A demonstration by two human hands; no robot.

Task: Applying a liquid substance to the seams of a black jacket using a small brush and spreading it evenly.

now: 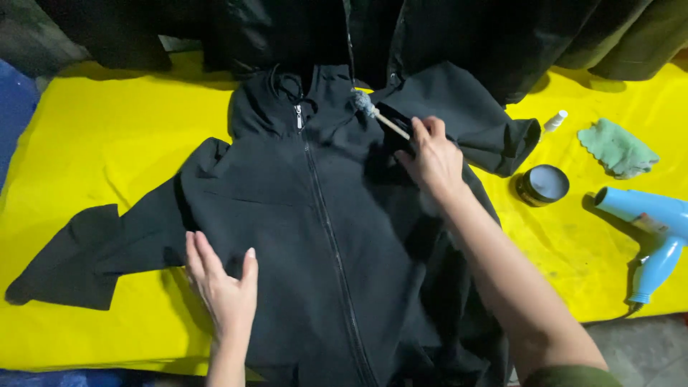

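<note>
A black zip-up hooded jacket [287, 215] lies flat, front up, on a yellow cloth-covered table [93, 136]. My left hand [222, 283] rests flat on the jacket's lower left front, fingers spread. My right hand [433, 158] grips a thin wooden stick with a pale blue fuzzy tip [364, 104], the tip touching the jacket near the collar, right of the zipper [322, 208].
To the right on the yellow cloth sit a round dark tin with its lid [543, 185], a small white bottle [555, 120], a folded green cloth [618, 148] and a light blue hair dryer [648, 229]. Dark garments [444, 36] hang along the back edge.
</note>
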